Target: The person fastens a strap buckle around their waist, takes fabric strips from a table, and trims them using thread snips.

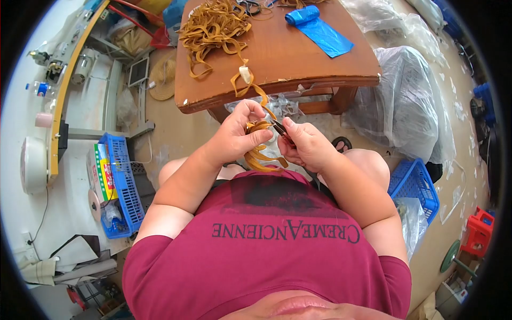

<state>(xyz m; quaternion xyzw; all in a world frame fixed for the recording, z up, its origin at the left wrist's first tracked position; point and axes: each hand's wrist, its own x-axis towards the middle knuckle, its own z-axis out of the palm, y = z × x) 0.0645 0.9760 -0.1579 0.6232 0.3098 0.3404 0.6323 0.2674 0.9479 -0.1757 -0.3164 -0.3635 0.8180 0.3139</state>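
Note:
Closed round a looped bundle of yellow-brown strips point(260, 160), my left hand point(237, 133) is over my lap, in front of the table edge. My right hand point(305, 143) grips small dark scissors point(281, 129), whose tips touch the strip beside the bundle. From there the strip runs up over the table edge, past a small white piece point(245, 74), to a tangled pile of the same strips point(216, 26) on the brown table point(277, 58).
A blue plastic roll point(322, 33) lies on the table. Blue baskets point(124, 184) stand at left and right point(416, 186). Clear plastic covers a large bulky shape point(400, 101) right of the table. A red stool point(478, 232) is far right.

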